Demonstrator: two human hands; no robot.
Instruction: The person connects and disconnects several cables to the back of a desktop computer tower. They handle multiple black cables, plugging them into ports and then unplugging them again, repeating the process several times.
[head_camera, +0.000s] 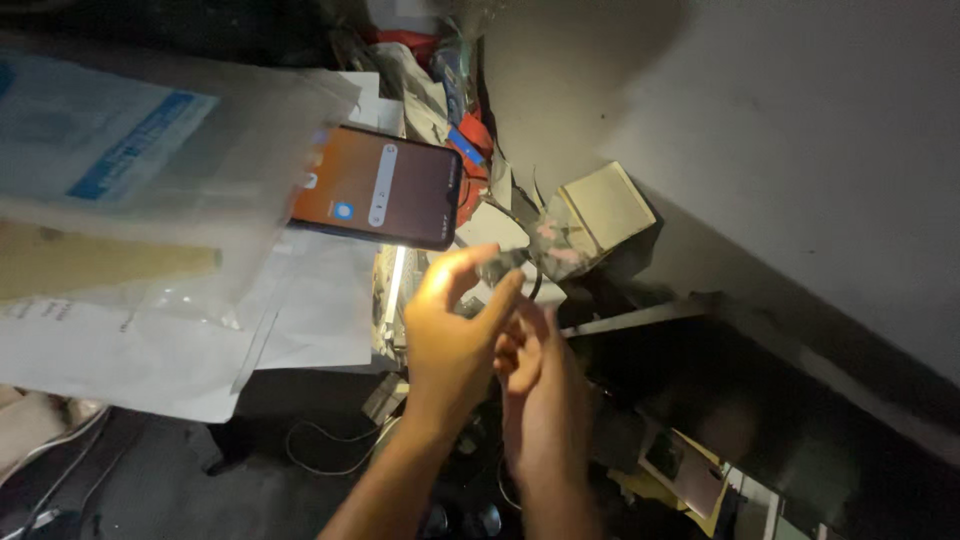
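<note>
Two hands are in view, both raised at the centre of the frame under a bright light. The left hand (450, 335) has thumb and forefinger brought together in a pinch on one small dark part (497, 262), held just above the fingertips; the part is blurred and its kind cannot be told. The right hand (540, 385) sits just beside the left, touching it at the fingers, with fingers curled loosely inward; whether it grips anything cannot be told.

One phone (378, 187) hangs just above and to the left of the hands, screen lit orange-brown, tilted slightly. A strip of white light (396, 282) shows directly below its lower edge.

Left of the phone, one clear plastic pouch (130, 160) with a blue label overlaps the phone's left end. Below the pouch lie several white paper sheets (300, 310), at least three, stacked and skewed.

To the right of the phone, one tan box (605, 205) rests tilted against the grey wall (800, 150). One camouflage-patterned scrap (555, 240) lies just beside the box, near the pinched part. Red and blue clutter (470, 140) is piled above it; single items cannot be counted.

One thin white cable (320, 455) loops across the dark floor at lower left. One pale card (685, 470) lies at lower right, well apart from the hands.
</note>
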